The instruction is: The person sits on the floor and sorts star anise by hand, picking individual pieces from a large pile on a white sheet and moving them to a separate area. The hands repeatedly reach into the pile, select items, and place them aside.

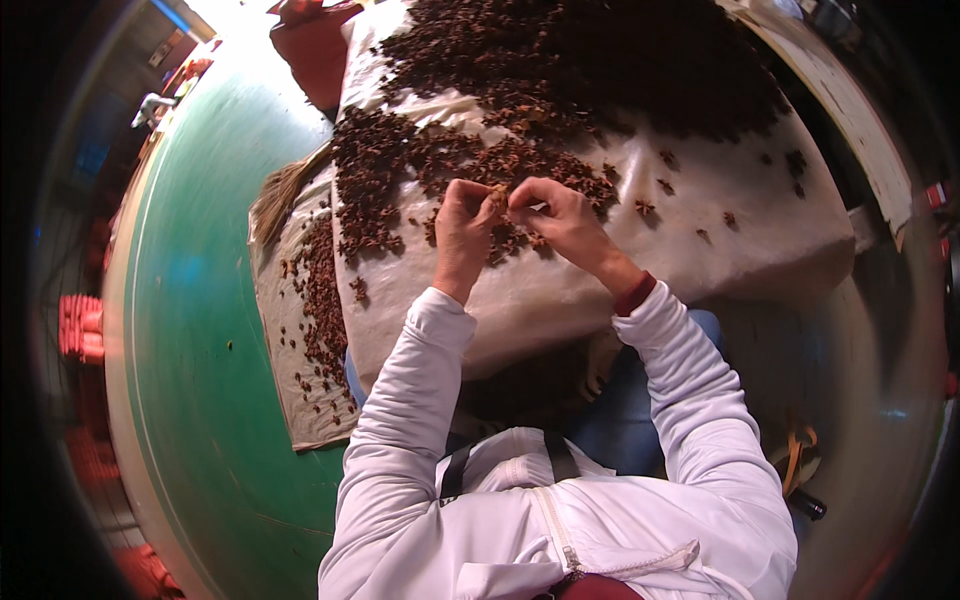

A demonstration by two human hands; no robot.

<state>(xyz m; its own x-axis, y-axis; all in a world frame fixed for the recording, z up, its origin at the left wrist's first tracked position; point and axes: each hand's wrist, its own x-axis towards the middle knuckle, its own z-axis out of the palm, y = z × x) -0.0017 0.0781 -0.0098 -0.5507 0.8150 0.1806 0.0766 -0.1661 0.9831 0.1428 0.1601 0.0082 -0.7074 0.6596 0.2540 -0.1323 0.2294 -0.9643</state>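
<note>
Between the fingertips of my left hand (463,229) is a small yellowish-brown piece of star anise (499,195). My right hand (559,217) meets it from the other side, thumb and forefinger pinched at its edge. Both hands are above a table covered with a pale plastic sheet (667,247). Beneath and just beyond them lies a loose spread of dried star anise (517,161). A much larger dark heap of star anise (592,67) covers the far part of the table.
A few single star anise pods (643,208) lie to the right. On the green floor (225,420) at left, a sack-like sheet (319,435) carries more star anise, with a straw broom (281,195) at its far end. A red sack (315,56) stands beyond.
</note>
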